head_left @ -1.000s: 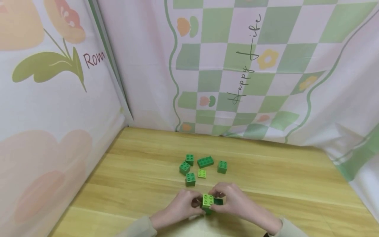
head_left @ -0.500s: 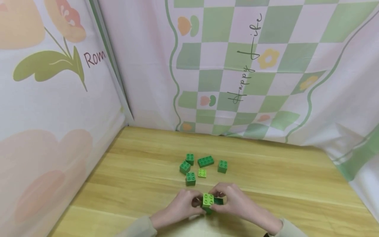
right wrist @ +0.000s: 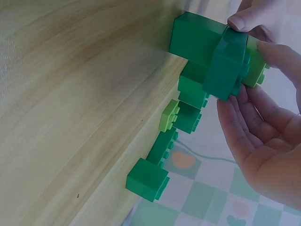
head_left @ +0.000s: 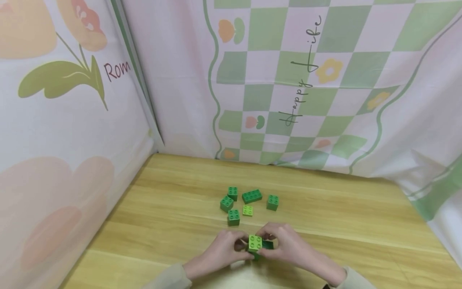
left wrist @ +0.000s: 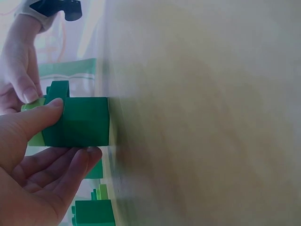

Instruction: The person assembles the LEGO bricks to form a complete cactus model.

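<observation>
Brick stack (head_left: 255, 243) is lower ctr in the head view, lime brick (right wrist: 253, 59) topmost, and the fingers of both L hand (head_left: 227, 249) and R hand (head_left: 285, 247) grip it; can't tell if it touches the table (head_left: 162, 224). From my end I'd call this step joining bricks, so the next move prob calls for an even press w/ the bottom held steady. Loose bricks (head_left: 234, 218) lie lower-mid frame on the wood grain, a checked curtain (head_left: 267, 68) w/ "Happy Life" hangs up top, and flowered cloth (head_left: 72, 128) fills the frame's left.
</observation>
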Available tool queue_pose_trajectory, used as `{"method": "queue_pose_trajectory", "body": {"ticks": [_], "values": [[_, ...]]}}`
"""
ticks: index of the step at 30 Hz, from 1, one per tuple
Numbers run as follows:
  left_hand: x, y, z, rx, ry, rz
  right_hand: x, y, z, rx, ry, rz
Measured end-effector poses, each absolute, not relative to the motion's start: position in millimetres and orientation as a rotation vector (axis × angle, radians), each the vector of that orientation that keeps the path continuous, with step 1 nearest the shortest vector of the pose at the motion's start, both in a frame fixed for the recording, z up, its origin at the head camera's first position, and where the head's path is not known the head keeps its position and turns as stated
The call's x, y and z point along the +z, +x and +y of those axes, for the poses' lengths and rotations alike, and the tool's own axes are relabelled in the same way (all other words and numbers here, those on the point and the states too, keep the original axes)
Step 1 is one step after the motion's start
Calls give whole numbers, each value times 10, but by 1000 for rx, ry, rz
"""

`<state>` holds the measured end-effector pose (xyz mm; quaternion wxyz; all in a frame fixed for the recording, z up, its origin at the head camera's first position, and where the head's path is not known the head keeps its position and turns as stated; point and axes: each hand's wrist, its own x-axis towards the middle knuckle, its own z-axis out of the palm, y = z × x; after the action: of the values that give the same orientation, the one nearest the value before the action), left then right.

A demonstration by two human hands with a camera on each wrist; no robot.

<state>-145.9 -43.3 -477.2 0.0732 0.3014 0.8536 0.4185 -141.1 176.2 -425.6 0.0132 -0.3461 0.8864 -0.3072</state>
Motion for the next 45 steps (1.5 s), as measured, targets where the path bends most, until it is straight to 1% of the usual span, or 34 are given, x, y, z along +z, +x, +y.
{"method": "queue_pose_trajectory", "body": {"ticks": [10,30,45], "values": [[-4751,-1431,-438,1288,931,2589,-4254,-1413,1758,-955,-1096,2756],[-4719,-1442,-443,1322,954,2568,-4304,-1407,1802,-994,-1309,2787],[-4733,-1441,-444,1345,952,2548,-4292,-1403,1842,-1028,-1352,2768]]}}
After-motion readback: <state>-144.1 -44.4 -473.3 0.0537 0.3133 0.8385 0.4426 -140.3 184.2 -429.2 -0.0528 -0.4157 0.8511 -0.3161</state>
